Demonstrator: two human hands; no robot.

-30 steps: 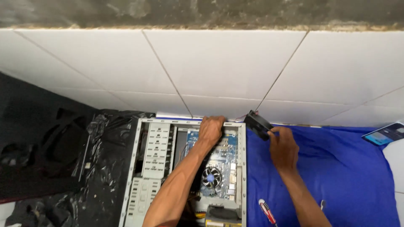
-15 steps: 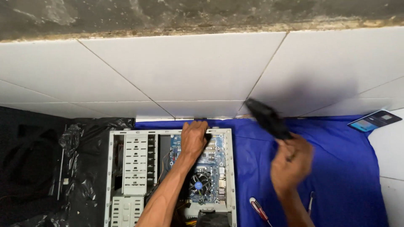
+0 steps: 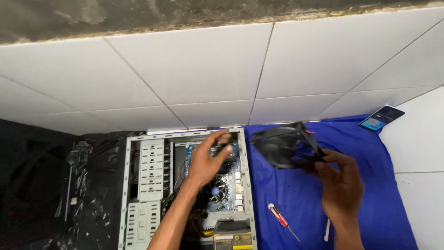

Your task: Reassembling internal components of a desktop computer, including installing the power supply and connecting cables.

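A person is working over an open grey metal computer case [image 3: 185, 185] lying on its side across the left edge of a blue cloth [image 3: 370, 185] spread on a white tiled floor [image 3: 418, 148]. The right hand [image 3: 340, 183] is gripping a black square plastic case fan [image 3: 286, 147], fingers closed around its lower right corner, holding it tilted above the cloth just beside the case's right wall. The left hand [image 3: 208, 159] is hovering inside the case with fingers loosely spread and holding nothing, above a blue circuit board [image 3: 229, 185] carrying a round cooler fan [image 3: 216, 190]. Pale perforated drive bays [image 3: 151, 171] are filling the case's left side, and a power supply with a yellow label [image 3: 231, 238] is sitting at its near end. A red-handled screwdriver [image 3: 280, 217] is lying on the cloth near its front edge; a dark smartphone [image 3: 381, 117] is resting at the cloth's far right corner. Black plastic sheeting [image 3: 88, 185] is crumpled beside the case's left wall.
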